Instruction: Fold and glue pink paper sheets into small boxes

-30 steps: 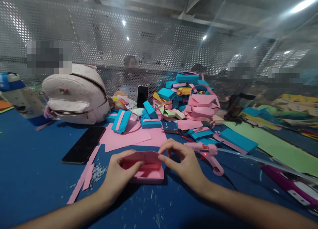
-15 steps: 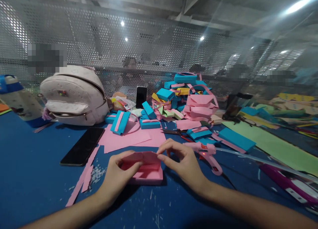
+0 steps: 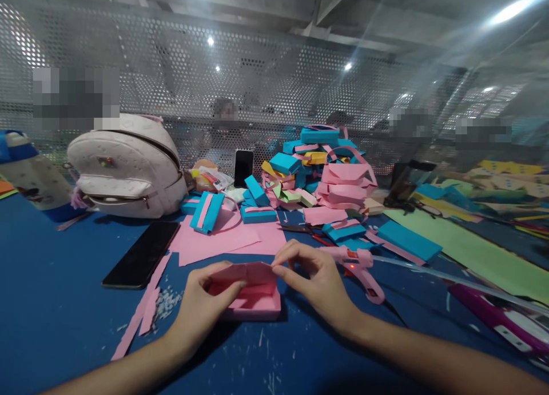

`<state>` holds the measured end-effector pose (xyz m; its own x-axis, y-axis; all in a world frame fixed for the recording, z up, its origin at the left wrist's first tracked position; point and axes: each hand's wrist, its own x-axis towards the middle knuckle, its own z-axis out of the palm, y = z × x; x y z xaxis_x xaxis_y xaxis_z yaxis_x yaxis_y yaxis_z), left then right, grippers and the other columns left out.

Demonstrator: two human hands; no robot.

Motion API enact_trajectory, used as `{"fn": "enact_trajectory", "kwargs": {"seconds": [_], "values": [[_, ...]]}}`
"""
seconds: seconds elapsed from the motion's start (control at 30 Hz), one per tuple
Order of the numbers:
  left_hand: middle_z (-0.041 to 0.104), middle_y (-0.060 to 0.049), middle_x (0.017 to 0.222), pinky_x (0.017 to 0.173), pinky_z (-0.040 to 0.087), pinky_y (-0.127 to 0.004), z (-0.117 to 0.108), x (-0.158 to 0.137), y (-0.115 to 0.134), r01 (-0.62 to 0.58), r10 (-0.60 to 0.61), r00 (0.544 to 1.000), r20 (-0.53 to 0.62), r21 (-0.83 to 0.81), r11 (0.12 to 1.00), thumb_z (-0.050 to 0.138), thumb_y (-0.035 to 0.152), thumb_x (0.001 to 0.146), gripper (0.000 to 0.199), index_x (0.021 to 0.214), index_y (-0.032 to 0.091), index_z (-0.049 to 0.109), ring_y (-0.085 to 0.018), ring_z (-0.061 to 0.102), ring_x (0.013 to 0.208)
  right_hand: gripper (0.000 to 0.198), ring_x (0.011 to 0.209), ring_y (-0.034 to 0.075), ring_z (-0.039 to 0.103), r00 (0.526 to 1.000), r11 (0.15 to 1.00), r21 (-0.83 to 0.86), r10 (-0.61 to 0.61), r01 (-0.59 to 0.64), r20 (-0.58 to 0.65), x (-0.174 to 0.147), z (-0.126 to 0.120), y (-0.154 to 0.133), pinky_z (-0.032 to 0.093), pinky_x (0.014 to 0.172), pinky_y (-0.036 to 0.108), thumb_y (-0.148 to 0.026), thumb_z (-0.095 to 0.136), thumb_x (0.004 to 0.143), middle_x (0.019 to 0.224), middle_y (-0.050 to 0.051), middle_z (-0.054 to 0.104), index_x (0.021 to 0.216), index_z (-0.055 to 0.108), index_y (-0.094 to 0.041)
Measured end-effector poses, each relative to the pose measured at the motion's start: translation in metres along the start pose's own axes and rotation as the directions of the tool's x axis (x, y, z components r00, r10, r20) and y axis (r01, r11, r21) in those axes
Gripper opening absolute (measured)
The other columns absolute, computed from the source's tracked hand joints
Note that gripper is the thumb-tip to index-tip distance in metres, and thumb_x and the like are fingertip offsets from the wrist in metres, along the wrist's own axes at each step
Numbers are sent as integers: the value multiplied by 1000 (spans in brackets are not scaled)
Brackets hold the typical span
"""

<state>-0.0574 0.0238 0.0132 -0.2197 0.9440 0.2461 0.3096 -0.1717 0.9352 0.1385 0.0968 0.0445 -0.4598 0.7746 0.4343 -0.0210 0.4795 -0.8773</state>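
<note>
A small pink paper box with its top side facing me open sits on the blue table. My left hand grips its left end, thumb inside and fingers behind the raised back flap. At the flap's upper right corner, my right hand pinches the paper between thumb and index finger. Just beyond that hand lies a pink glue gun with a small red light and a clear glue stick in its rear. Pink paper sheets lie flat behind the box.
A black phone, pink paper strips and whitish scraps lie left. Behind them stand a white backpack and a bottle. Blue and pink paper boxes are piled at the back. Scissors and a purple device are rightward.
Both hands keep the same hold on the pink box. The view has shifted very slightly; nothing else visibly differs.
</note>
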Motion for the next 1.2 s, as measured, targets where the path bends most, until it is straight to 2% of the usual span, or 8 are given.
{"fn": "enact_trajectory", "kwargs": {"seconds": [0.47, 0.6, 0.77, 0.93, 1.2], "values": [[78, -7, 91, 80, 55, -29, 1, 2, 5, 133, -135, 991, -26, -72, 989, 74, 34, 72, 25, 88, 15, 76, -24, 72, 87, 10, 68, 15, 55, 1000, 1000, -5, 21, -21, -15, 1, 0, 7, 40, 63, 29, -25, 69, 81, 75, 1, 65, 73, 65, -20], [78, -7, 95, 83, 55, -30, 1, 4, 5, 125, -127, 992, -24, -75, 989, 74, 34, 73, 25, 91, 15, 76, -24, 72, 91, 10, 69, 15, 55, 1000, 1000, -6, 18, -18, -12, 2, 1, 10, 40, 63, 29, -24, 68, 82, 76, 0, 64, 74, 64, -20], [79, -8, 90, 76, 57, -30, 0, 5, 3, 121, -124, 990, -74, -37, 992, 75, 36, 72, 25, 86, 15, 76, -25, 73, 85, 10, 70, 14, 55, 1000, 1000, 11, 16, -16, -17, 4, 1, 16, 40, 64, 28, -24, 67, 83, 76, -1, 62, 75, 63, -20], [79, -8, 89, 77, 58, -29, 2, 5, 3, 123, -128, 986, -102, -57, 991, 76, 33, 71, 24, 86, 14, 76, -24, 74, 86, 11, 70, 14, 54, 999, 999, 23, 40, -40, -28, 5, 2, 17, 40, 64, 27, -26, 66, 84, 76, -1, 62, 75, 63, -20], [79, -8, 90, 79, 58, -30, 0, 4, 2, 136, -142, 987, -82, -66, 988, 75, 34, 72, 25, 87, 14, 76, -25, 73, 88, 8, 75, 14, 57, 994, 995, 83, 70, -63, -84, 3, 2, 13, 42, 69, 27, -27, 68, 84, 79, -1, 64, 78, 66, -22]]}}
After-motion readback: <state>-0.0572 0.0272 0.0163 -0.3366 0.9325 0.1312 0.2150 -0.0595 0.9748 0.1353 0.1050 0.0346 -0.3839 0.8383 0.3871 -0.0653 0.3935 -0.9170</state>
